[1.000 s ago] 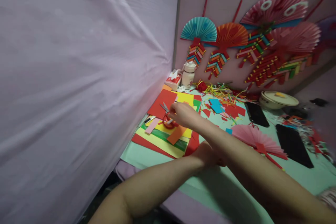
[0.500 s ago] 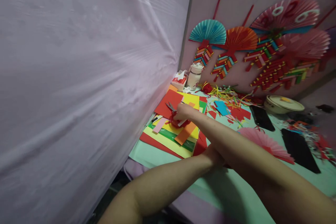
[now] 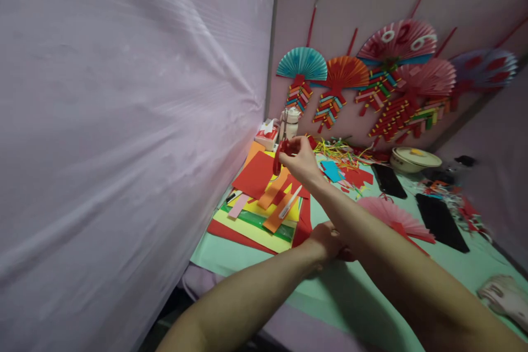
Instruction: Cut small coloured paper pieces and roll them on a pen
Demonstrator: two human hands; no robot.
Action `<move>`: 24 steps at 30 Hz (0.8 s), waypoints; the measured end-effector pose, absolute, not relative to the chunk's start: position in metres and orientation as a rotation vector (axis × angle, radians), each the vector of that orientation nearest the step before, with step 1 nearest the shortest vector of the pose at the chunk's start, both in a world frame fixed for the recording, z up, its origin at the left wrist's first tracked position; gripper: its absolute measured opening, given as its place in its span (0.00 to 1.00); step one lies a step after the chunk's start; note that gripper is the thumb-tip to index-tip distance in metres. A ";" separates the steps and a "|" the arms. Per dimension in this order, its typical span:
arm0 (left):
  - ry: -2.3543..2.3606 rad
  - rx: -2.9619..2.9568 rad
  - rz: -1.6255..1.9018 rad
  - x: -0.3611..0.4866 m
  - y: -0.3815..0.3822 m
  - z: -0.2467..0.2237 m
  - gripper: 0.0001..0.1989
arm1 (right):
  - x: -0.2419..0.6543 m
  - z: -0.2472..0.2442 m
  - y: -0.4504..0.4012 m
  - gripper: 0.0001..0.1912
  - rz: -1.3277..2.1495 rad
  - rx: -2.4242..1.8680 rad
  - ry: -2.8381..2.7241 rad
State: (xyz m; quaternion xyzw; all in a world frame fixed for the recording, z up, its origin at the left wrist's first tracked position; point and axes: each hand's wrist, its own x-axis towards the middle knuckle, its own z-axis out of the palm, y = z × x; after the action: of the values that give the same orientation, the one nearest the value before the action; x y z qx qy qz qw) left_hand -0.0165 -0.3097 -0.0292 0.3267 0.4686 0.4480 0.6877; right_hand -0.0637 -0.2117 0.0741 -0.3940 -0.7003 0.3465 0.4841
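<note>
The right hand grips one pair of scissors by the red handles, above the paper stack; the blades point upward, in front of the bottle. The left hand lies over the near part of the table, partly covered by the right forearm. A red piece shows beside it; whether the left hand holds it cannot be told.

Obstructions: the fabric sheet bounds the left side, close along the stack. The tissue box and the bottle stand behind the stack. Paper scraps extend along the back, toward the lidded bowl.

Clearance: a green margin of tabletop runs along the front edge, left of the forearms. The forearms cross, with the right one above.

Count: five fans hang on the wall: teal fan, orange fan, numbered pink fan, plain pink fan, purple fan. One pink paper fan lies right of the right forearm. Two flat black objects lie beyond it. One white pen-like tool rests on the stack.
</note>
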 end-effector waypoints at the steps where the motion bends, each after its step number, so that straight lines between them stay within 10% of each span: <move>1: 1.021 0.710 0.935 -0.017 -0.308 -0.031 0.01 | -0.051 0.078 -0.220 0.18 0.915 -0.920 -1.630; 24: 1.085 0.753 1.025 -0.043 -0.275 0.002 0.13 | 0.124 -0.004 -0.334 0.23 1.516 -1.082 -0.995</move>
State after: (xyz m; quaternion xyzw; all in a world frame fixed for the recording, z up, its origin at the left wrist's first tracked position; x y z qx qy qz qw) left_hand -0.0429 -0.2751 0.0021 0.3344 0.4814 0.4550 0.6704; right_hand 0.1240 -0.3345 -0.0043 -0.4458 -0.4099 0.6248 0.4928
